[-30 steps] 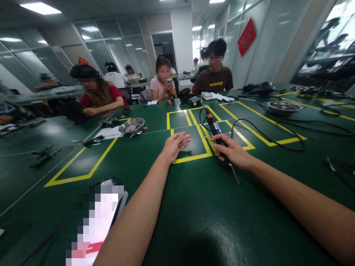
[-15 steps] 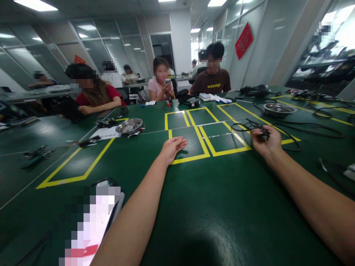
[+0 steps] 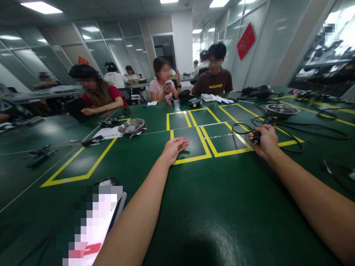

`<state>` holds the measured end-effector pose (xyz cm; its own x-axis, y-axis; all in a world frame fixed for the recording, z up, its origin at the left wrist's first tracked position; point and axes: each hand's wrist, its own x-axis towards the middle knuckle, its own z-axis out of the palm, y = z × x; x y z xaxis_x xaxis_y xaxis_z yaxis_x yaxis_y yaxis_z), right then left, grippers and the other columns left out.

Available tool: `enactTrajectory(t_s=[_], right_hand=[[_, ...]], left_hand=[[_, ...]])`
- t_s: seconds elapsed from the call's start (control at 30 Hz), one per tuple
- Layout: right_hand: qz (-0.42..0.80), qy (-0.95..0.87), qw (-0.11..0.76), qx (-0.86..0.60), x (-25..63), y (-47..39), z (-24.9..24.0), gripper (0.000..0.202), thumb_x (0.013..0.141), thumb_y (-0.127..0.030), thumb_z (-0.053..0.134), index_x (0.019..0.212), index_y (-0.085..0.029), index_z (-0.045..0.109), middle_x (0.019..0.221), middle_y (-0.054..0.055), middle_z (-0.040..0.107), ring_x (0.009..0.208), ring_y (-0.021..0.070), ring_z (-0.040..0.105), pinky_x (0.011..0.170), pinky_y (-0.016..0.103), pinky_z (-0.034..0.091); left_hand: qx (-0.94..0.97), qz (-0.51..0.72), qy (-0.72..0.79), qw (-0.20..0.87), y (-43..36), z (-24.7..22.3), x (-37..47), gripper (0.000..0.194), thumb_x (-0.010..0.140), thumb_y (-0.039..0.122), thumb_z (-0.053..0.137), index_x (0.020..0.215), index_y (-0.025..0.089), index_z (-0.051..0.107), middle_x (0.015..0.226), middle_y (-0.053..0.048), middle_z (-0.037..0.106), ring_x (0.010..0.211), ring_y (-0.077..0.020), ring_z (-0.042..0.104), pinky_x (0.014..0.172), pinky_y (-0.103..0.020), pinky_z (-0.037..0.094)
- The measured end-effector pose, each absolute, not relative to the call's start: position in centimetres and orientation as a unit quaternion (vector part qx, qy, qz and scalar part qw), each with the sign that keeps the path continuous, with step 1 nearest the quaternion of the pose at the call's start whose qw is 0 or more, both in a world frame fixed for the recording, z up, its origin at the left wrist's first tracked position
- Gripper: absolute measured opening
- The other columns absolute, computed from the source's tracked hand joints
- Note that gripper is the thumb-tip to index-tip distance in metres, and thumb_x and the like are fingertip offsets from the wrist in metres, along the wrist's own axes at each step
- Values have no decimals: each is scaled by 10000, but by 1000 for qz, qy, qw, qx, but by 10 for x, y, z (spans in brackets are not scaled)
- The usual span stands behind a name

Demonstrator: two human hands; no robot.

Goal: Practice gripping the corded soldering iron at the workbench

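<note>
My right hand [image 3: 266,139] is closed around a black corded electric screwdriver [image 3: 256,138], at the right side of the yellow-taped boxes. Its thin metal tip points down and toward the left, and an orange part shows beyond my fingers. A black cable [image 3: 240,133] loops on the table beside that hand. My left hand [image 3: 175,149] rests on its edge over the front tape of a yellow-outlined box [image 3: 191,159], fingers stretched out, with nothing in it.
The green table [image 3: 194,207] carries a metal bowl [image 3: 131,126] on the left and another metal bowl [image 3: 283,109] at the back right, with cables around it. A lit phone [image 3: 94,221] lies beside my left forearm. Several people sit across the table.
My right hand has turned, swinging the screwdriver's tip from facing me to down and left. My left hand stays put. Across the table, a person has raised a hand.
</note>
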<state>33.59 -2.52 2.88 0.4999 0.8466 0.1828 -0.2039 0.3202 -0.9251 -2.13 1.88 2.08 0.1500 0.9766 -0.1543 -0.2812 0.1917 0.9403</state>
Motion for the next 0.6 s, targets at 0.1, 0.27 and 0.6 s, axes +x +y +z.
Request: enactTrajectory(t_s=[0.1,0.27,0.6], right_hand=[[307,-367,725,-496,315,-27,36,323,742,-257,715,955,-276,474,686,-55,521,457,105,516,355,197,398],[304,-532,570,-547,272,-47,52,223,835,-355,675,1028,-250,642,659,-21,577,466,107,532,365,195,422],[285,-769,286,-496,205,-79,34,172,926,-294,509,1011,-223,641,897,37,637,791,188,619,751,340,504]], left_hand=[[402,491,428,644,19,20,-21,107,893,96,614,991,94,656,985,-157,733,828,-163,721,846,-303,557],[410,490,429,639,18,21,-21,104,887,122,639,987,108,663,983,-149,735,829,-160,718,833,-295,556],[462,480,423,614,20,15,-17,416,899,522,617,972,118,683,1020,-171,736,855,-213,723,769,-313,562]])
